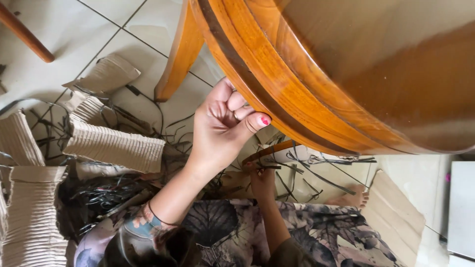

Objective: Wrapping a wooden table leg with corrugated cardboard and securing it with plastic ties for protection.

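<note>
Head view looks down past a round wooden table (346,74) to a tiled floor (89,29). The left hand (225,123) is raised to the table's rim, fingers curled into a loose fist with the knuckles against the rim's underside and the thumb, its nail painted red, stretched toward the edge; whether anything lies inside the curl cannot be told. The right hand (261,180) is lower, beneath the table, its fingers closed on the end of an orange strip (269,151) that runs up and right toward the rim's shadow. Thin dark strands (316,170) lie scattered on the tile just beside that hand, and more of them pile up at the left. Corrugated cardboard pieces (114,146) lie on the floor left of the left forearm, well apart from the hands. A flat cardboard sheet (396,215) lies at the right, near a bare foot (354,198). A table leg (180,54) slants down behind the left hand. Patterned cloth (237,232) covers the person's lap below both forearms.
</note>
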